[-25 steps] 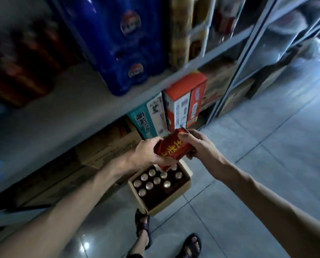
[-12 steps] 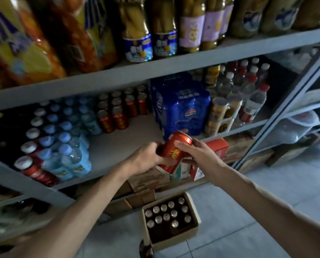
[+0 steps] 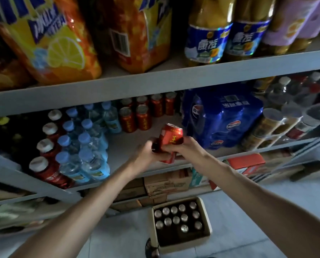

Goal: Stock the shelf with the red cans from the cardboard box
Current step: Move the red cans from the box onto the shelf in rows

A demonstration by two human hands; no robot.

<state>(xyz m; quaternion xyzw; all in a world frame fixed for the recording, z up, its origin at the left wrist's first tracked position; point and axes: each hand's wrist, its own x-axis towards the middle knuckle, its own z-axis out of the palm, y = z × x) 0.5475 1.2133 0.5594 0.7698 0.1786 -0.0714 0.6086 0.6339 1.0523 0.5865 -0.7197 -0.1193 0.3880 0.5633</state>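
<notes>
Left hand (image 3: 146, 155) and right hand (image 3: 189, 151) clamp a bunch of red cans (image 3: 171, 135) between them, fingers curled round the bunch, over the shelf (image 3: 125, 144) front. Cardboard box (image 3: 207, 226) sits on the floor below. Risks: the bunch slips apart and a can drops, or it knocks the standing cans (image 3: 135, 120).

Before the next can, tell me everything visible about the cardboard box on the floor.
The cardboard box is pale brown, open-topped, standing flat on the grey floor below the shelving. Silver can tops fill most of it in rows, with dark gaps among them. A dark sandal sits by its near left corner. The left hand and right hand hold a red can above it.
</notes>
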